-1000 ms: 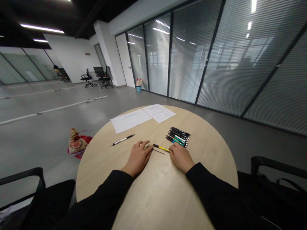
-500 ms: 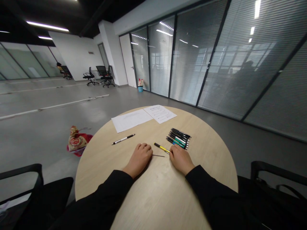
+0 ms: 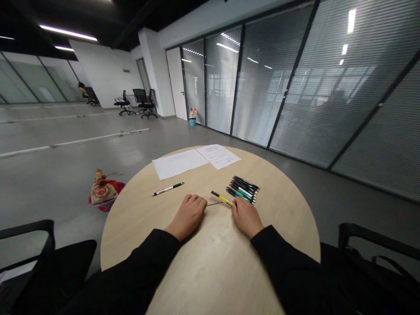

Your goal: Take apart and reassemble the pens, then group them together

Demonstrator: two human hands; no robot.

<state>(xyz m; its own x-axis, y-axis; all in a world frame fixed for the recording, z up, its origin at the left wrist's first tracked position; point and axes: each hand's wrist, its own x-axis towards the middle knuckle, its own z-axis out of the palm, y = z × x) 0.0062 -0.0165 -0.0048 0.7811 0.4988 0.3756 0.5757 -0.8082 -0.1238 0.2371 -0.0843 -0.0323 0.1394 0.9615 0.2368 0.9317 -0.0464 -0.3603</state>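
My left hand (image 3: 189, 213) is closed at the middle of the round table, with a thin dark rod like a pen refill (image 3: 214, 204) sticking out from its fingers to the right. The rod's free end lies close to a yellow and black pen (image 3: 223, 199); I cannot tell whether they touch. My right hand (image 3: 246, 215) is closed on the right end of this pen, whose black end points up and left. Just beyond that hand lies a row of several pens (image 3: 244, 186), black, white and green. A white and black pen (image 3: 168, 189) lies alone at the left.
Two sheets of paper (image 3: 180, 163) lie at the table's far edge (image 3: 259, 154), one of them printed. Black armchairs (image 3: 377, 240) flank the table. A red and tan bag (image 3: 105, 190) sits on the floor at the left. Glass partitions run behind.
The thin rod has swung up so its free end now sits nearer the yellow and black pen. That pen's black end has risen slightly. Both hands have barely shifted.
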